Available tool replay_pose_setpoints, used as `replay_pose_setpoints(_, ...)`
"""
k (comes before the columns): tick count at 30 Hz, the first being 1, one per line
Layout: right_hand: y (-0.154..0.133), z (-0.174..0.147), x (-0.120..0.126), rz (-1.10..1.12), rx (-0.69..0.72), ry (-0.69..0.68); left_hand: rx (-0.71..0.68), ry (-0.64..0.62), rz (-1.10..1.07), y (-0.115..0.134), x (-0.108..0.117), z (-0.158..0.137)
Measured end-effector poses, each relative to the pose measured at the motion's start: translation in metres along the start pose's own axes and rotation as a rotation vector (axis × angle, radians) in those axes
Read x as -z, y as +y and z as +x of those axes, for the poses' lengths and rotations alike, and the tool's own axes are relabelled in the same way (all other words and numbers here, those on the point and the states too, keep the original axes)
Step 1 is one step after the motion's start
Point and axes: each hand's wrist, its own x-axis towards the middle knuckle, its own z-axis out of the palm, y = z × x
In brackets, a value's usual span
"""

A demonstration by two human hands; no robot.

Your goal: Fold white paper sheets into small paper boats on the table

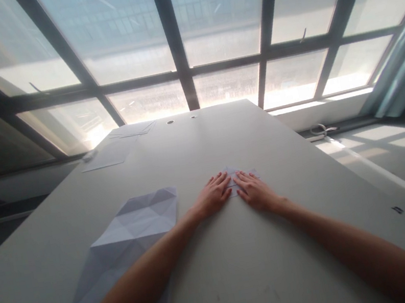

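A small folded sheet of white paper (230, 171) lies on the table, mostly covered by my two hands. My left hand (214, 194) rests flat on its left part, fingers stretched out. On the right part my right hand (254, 189) lies palm down, its fingers spread too. The fingertips of both hands come close together near the paper's middle, with a narrow strip of paper showing between them. Left of my hands is a larger creased sheet of paper (123, 237), unfolded and bearing many fold lines; my left forearm crosses over part of it.
The white table (212, 258) stretches toward large framed windows (218, 14). At its far left lie flat paper sheets (108, 154) and a small pale item. A dark mark (397, 210) shows near the right edge. Beyond, a white cable (323, 128) and a curtain (398, 67) are visible.
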Motion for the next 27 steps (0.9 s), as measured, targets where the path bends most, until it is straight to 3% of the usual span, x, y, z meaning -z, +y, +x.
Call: replay_pose_setpoints(27, -0.0016, 0.0003, 0.0012, 0.03, -0.005, 0.012, 0.0, 0.005, -0.004, 0.0037, 0.0045, -0.0019)
